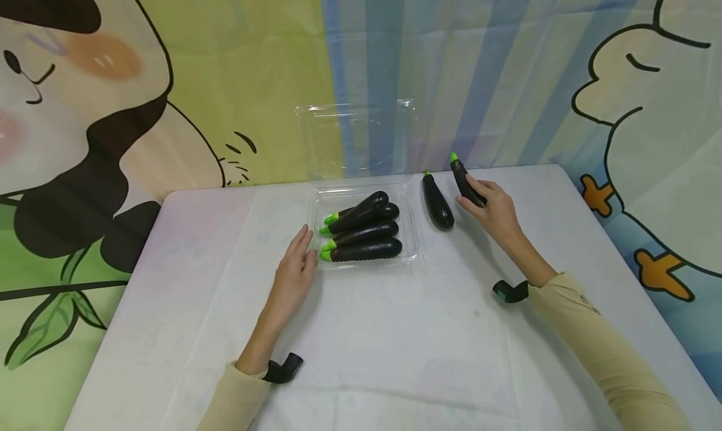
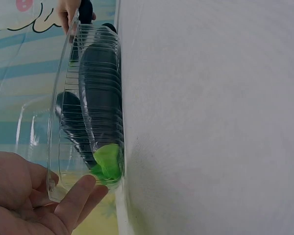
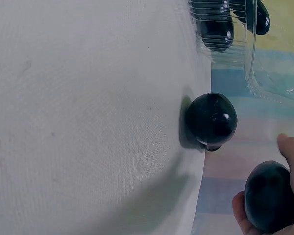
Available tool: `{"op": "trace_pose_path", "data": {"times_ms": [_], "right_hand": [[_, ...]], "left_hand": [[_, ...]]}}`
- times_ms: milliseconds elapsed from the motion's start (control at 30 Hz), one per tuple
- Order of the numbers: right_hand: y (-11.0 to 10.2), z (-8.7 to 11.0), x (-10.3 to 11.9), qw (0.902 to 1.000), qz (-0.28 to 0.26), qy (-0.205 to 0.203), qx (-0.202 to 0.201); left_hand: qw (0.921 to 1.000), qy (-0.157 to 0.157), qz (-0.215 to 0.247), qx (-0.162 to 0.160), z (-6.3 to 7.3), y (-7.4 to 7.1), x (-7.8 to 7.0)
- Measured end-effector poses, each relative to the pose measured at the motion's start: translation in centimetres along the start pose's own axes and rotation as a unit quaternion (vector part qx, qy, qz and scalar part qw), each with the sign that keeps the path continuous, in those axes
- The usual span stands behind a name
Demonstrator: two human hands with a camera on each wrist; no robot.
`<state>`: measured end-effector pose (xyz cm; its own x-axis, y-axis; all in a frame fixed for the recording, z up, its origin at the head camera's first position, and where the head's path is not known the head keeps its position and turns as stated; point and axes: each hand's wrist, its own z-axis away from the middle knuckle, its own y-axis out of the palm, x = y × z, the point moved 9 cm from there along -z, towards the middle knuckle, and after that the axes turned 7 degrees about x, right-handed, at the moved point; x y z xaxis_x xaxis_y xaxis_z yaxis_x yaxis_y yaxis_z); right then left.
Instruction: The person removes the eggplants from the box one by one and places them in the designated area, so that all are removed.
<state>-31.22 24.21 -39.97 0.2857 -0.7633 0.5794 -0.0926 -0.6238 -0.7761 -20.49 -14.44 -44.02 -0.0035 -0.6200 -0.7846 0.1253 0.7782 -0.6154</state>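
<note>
Several dark eggplants [image 1: 366,232] with bright green stem ends lie in a clear hinged plastic container [image 1: 414,246]. Against the container's left side rests my left hand [image 1: 293,277], its fingers fairly straight; the left wrist view shows the fingertips [image 2: 81,196] at the container's corner. My right hand [image 1: 493,210] grips an eggplant [image 1: 464,179] between thumb and fingers, held above the table at the container's right, stem end pointing away. Between that hand and the container, another eggplant [image 1: 437,202] lies on the table. The right wrist view shows the held eggplant [image 3: 268,196] end-on.
A white cloth covers the table [image 1: 395,349]. The container's clear lid [image 1: 355,140] stands open at the back, close to a printed curtain [image 1: 440,61] with cartoon animals. Black camera mounts [image 1: 510,291] sit on both wrists.
</note>
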Motion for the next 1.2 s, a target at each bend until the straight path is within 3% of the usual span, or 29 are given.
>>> {"op": "trace_pose_path", "data": {"times_ms": [200,400,667,1200], "right_hand": [[0.3,0.1,-0.3,0.9998,0.004,0.015,0.014],[0.0,0.3,-0.2,0.9999,0.0,0.011,0.001],[1.0,0.0,-0.7,0.9973,0.034,0.047,0.046],[2.7,-0.9,-1.4,0.9936,-0.026,0.063,0.09]], "left_hand": [[1.0,-0.001,0.0,0.001,-0.1,0.1,0.1],[1.0,-0.001,0.0,0.0,0.0,0.1,0.2],[1.0,-0.002,0.001,0.001,0.0,0.0,0.1],[1.0,-0.002,-0.003,0.002,0.0,0.0,0.0]]}}
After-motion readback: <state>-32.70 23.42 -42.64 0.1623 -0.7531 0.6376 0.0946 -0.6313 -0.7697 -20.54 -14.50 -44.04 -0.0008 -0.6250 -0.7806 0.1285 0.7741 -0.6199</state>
